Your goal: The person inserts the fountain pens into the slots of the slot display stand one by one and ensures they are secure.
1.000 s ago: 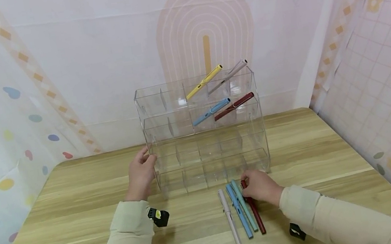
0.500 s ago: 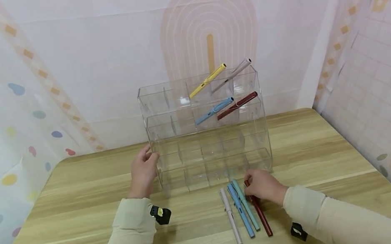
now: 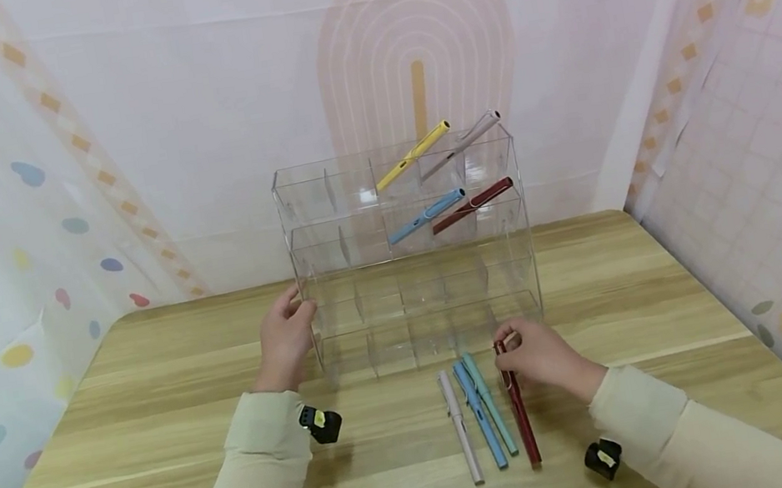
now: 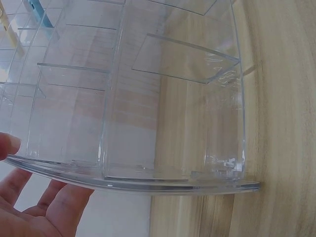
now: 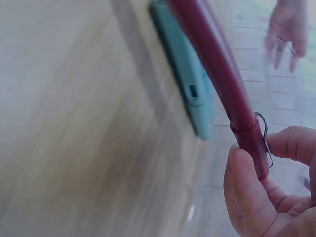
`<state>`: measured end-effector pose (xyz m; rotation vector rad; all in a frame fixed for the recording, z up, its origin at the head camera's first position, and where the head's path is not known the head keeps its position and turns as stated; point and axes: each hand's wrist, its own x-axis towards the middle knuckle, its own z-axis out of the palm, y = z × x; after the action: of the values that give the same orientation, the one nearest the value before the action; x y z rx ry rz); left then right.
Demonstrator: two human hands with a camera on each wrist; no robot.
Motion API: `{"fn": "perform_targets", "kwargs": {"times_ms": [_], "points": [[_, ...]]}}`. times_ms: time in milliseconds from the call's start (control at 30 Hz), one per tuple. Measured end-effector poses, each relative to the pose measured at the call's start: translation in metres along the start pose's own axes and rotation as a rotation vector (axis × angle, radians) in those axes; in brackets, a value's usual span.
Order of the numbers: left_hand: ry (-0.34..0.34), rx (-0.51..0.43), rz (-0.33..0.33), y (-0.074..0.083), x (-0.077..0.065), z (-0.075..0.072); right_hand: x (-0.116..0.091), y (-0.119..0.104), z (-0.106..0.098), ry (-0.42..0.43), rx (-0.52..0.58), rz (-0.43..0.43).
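A clear acrylic pen rack (image 3: 381,304) with stepped, divided tiers stands on the table. My left hand (image 3: 286,340) pinches its left side panel; in the left wrist view the thumb (image 4: 9,145) is on one face and the fingers are behind the other. My right hand (image 3: 540,356) pinches a dark red pen (image 3: 521,418) by its capped end, near the metal clip. In the right wrist view this pen (image 5: 217,64) slants above the table, thumb and fingers around the cap. Left of it lie a teal pen (image 3: 493,406), a blue pen (image 3: 481,416) and a pale lilac pen (image 3: 461,432).
In the rack's top tier lean a yellow pen (image 3: 412,156) and a greyish pen (image 3: 461,145). Below them lean another blue pen (image 3: 427,217) and another dark red pen (image 3: 472,206). A printed cloth (image 3: 193,138) hangs behind the wooden table (image 3: 633,292).
The right hand has raised the capped end of the dark red pen and drawn it rightward, away from the teal pen. The left hand stays at the rack's side.
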<state>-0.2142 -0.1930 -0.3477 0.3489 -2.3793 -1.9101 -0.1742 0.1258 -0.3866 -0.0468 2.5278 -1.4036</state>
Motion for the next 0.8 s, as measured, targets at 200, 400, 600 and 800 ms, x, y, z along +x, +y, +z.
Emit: {"fn": "perform_targets", "kwargs": {"times_ms": [200,400,600,800], "points": [[-0.008,0.004,0.002,-0.001,0.002,-0.001,-0.002,-0.009,-0.012,-0.017,0.065,-0.009],[-0.016,0.016,0.002,-0.001,0.002,-0.001,-0.004,-0.021,-0.027,0.003,0.174,-0.031],[-0.02,0.032,0.006,-0.001,0.002,-0.001,-0.005,-0.03,-0.037,0.074,0.28,-0.071],[-0.007,0.035,0.009,-0.002,0.003,-0.001,-0.008,-0.041,-0.042,0.136,0.364,-0.087]]}}
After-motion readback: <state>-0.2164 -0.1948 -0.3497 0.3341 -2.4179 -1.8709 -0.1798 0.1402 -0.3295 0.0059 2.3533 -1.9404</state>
